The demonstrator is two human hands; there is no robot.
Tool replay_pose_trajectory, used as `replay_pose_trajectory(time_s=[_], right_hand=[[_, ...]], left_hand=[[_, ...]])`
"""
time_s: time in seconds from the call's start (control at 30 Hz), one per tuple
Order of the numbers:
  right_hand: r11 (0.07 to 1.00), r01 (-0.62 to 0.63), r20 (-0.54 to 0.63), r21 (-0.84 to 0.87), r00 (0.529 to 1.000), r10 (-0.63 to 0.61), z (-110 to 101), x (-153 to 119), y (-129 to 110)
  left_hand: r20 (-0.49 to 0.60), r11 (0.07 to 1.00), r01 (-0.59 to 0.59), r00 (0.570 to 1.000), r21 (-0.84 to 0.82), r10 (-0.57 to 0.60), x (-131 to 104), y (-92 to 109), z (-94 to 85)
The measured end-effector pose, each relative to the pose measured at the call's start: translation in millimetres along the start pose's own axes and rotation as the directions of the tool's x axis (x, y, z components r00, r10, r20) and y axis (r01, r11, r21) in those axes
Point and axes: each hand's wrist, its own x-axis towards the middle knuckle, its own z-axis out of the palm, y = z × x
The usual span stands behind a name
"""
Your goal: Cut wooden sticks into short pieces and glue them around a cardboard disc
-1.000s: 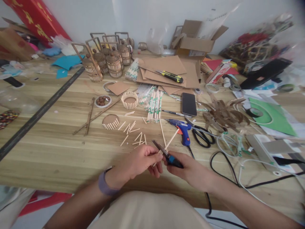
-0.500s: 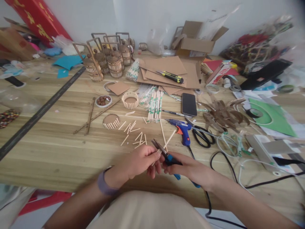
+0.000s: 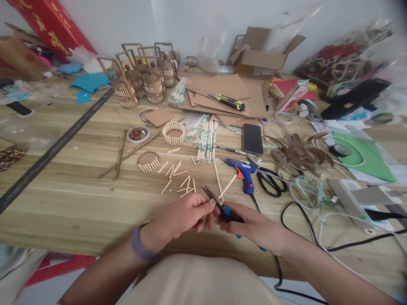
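My left hand (image 3: 190,214) is closed, pinching a thin wooden stick (image 3: 228,186) between thumb and forefinger. The stick slants up to the right, past the jaws of blue-and-black handled pliers (image 3: 230,214), which look long-nosed. Those pliers are gripped in my right hand (image 3: 257,228), their tips close to my left fingertips. Whether the jaws press on the stick I cannot tell. Beyond my hands lie several short cut sticks (image 3: 173,169). A cardboard disc (image 3: 148,162) partly edged with sticks sits to their left, and a small round stick-walled basket (image 3: 174,134) stands behind them.
To the right are a blue glue gun (image 3: 243,171), black-handled scissors (image 3: 271,180) and a phone (image 3: 252,139). Wrapped sticks (image 3: 207,142) lie mid-table. Farther back are cardboard sheets (image 3: 219,95), a utility knife (image 3: 227,102) and several handled stick lanterns (image 3: 154,87). Cables run along the right.
The held stick's far end has shifted slightly to the right. My left fingers have curled in a little more. The things on the table have stayed put.
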Motion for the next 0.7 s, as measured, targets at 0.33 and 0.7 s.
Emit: replay_pose_trajectory(time_s=[0.33,0.7], right_hand=[[0.99,0.051,-0.029,-0.13,0.998,-0.056,5,5,-1],[0.945,0.023,-0.287,-0.326,0.95,-0.122,-11,-12,2]], left_hand=[[-0.009,0.998,-0.007,1.0,0.06,0.008,1,-7,0.6],[-0.146,0.987,-0.107,0.981,0.123,0.125,-7,-1,-25.9]])
